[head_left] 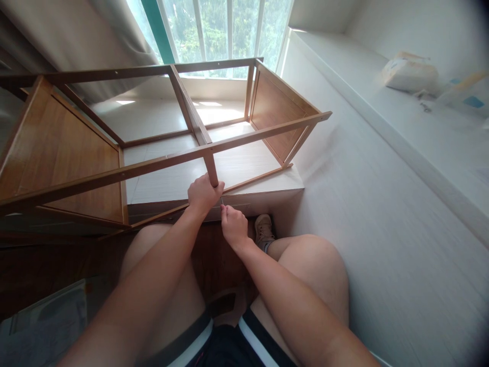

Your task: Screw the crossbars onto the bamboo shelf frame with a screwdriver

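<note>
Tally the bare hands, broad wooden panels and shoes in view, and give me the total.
Bare hands: 2 (left hand around the frame's middle post; right hand just beside it)
Broad wooden panels: 2 (left-end panel; right-end panel)
Shoes: 1 (laced shoe on the floor)
Total: 5

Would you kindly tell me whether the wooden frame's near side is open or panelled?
Open: the white platform shows through the wooden frame there.

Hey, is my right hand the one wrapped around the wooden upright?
No, the left hand grips the wooden upright; the right hand is lower, apart from it.
</note>
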A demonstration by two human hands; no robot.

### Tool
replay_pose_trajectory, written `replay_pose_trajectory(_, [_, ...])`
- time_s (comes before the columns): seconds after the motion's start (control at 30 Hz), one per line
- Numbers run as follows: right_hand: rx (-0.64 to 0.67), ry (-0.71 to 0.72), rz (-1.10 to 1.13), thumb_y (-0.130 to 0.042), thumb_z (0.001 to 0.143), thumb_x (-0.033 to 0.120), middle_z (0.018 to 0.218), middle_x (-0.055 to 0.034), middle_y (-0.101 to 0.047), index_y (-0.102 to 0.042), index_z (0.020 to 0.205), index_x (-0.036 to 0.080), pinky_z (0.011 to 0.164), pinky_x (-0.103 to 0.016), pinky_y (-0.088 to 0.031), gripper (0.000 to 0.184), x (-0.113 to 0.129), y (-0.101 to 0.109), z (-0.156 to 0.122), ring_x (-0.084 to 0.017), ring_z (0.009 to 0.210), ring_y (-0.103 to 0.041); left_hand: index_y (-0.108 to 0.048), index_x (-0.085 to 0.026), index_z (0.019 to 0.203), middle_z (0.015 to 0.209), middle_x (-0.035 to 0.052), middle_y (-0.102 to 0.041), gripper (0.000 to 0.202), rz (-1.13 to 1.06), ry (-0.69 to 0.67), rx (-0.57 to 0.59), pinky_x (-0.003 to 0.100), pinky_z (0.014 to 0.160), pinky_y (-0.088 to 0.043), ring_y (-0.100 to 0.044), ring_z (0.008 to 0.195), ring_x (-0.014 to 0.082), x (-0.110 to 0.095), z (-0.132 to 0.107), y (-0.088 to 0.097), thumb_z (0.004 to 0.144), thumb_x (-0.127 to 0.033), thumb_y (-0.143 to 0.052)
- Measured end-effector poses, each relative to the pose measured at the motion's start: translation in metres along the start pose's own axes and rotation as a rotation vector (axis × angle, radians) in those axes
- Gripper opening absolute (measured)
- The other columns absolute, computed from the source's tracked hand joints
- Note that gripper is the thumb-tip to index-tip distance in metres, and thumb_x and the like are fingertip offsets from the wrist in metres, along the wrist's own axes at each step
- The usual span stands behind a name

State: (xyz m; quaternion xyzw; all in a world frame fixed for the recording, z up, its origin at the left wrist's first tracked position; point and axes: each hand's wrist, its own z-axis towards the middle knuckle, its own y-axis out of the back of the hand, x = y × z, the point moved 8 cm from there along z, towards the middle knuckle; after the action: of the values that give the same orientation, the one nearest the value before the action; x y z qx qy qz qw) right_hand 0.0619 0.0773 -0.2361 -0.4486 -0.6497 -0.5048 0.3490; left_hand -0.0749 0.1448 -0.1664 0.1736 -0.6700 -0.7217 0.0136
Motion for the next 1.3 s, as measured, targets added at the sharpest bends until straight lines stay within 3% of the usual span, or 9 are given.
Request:
replay_pose_trajectory(0.13, [0.101, -0.053, 0.205, -0.043, 0.098, 0.045, 0.055, -0.0004, -0.054, -0.045, 0.06, 0.022, 0.055, -0.025, -0.037, 0.045, -0.007, -0.015, 0.003, -0.015, 0.056, -0.054, -0.068, -0.02, 0.098, 0.093, 0.0123, -0.071, 0.042, 0.001, 0.006, -0.003, 0.037, 0.077, -0.048, -0.066, 0.091, 0.0324, 0.0, 0.0, 0.0, 0.088, -0.047, -0.037])
replay_pose_trajectory(0.27, [0.235, -0.176, 0.496, -0.029, 0.099, 0.047, 0.051, 0.002, -0.051, -0.034, 0.063, 0.023, 0.041, -0.023, -0.029, 0.043, -0.011, -0.035, 0.001, -0.012, 0.039, -0.043, -0.068, -0.02, 0.101, 0.095, 0.0122, -0.071, 0.043, -0.003, 0.004, -0.004, 0.037, 0.079, -0.047, -0.066, 0.092, 0.0322, -0.001, -0.001, 0.0, 0.088, -0.047, -0.036])
replay_pose_trajectory(0.5, [0.447, -0.317, 0.904, -0.035, 0.098, 0.048, 0.055, 0.0035, -0.045, -0.028, 0.065, 0.023, 0.042, -0.021, -0.031, 0.042, -0.002, -0.046, -0.011, -0.011, 0.045, -0.038, -0.068, -0.02, 0.099, 0.094, 0.0123, -0.071, 0.044, -0.016, -0.007, -0.014, 0.037, 0.079, -0.047, -0.066, 0.092, 0.0319, -0.001, -0.001, 0.0, 0.088, -0.047, -0.036])
replay_pose_trajectory(0.67, [0.49, -0.355, 1.016, -0.033, 0.099, 0.043, 0.055, 0.0033, -0.044, -0.028, 0.064, 0.022, 0.042, -0.021, -0.03, 0.041, 0.0, -0.046, -0.012, -0.011, 0.045, -0.037, -0.068, -0.019, 0.099, 0.093, 0.0119, -0.07, 0.045, -0.015, -0.012, -0.028, 0.038, 0.077, -0.047, -0.066, 0.091, 0.0328, -0.001, 0.0, 0.0, 0.088, -0.047, -0.034])
replay_pose_trajectory(0.87, [0.354, -0.303, 0.972, -0.036, 0.096, 0.045, 0.048, 0.004, -0.044, -0.029, 0.062, 0.023, 0.039, -0.021, -0.025, 0.041, -0.005, -0.045, -0.012, -0.01, 0.039, -0.033, -0.069, -0.019, 0.099, 0.093, 0.0126, -0.071, 0.047, -0.015, -0.002, -0.022, 0.038, 0.077, -0.047, -0.066, 0.09, 0.0326, 0.0, 0.0, -0.001, 0.088, -0.048, -0.034])
replay_pose_trajectory(1.03, [0.201, -0.202, 0.781, -0.043, 0.093, 0.048, 0.042, 0.0032, -0.049, -0.035, 0.06, 0.023, 0.036, -0.021, -0.02, 0.042, -0.011, -0.038, -0.004, -0.009, 0.033, -0.033, -0.069, -0.018, 0.1, 0.094, 0.0129, -0.071, 0.047, -0.018, 0.005, -0.018, 0.038, 0.076, -0.047, -0.066, 0.09, 0.0329, 0.002, 0.001, -0.003, 0.087, -0.048, -0.035])
replay_pose_trajectory(1.3, [0.059, 0.007, 0.364, -0.038, 0.097, 0.048, 0.043, 0.0026, -0.05, -0.04, 0.054, 0.022, 0.049, -0.024, -0.033, 0.05, -0.006, -0.018, 0.005, -0.012, 0.042, -0.045, -0.069, -0.018, 0.101, 0.097, 0.0134, -0.071, 0.048, -0.017, 0.004, -0.009, 0.038, 0.079, -0.047, -0.065, 0.093, 0.0328, 0.002, 0.001, -0.004, 0.088, -0.048, -0.034])
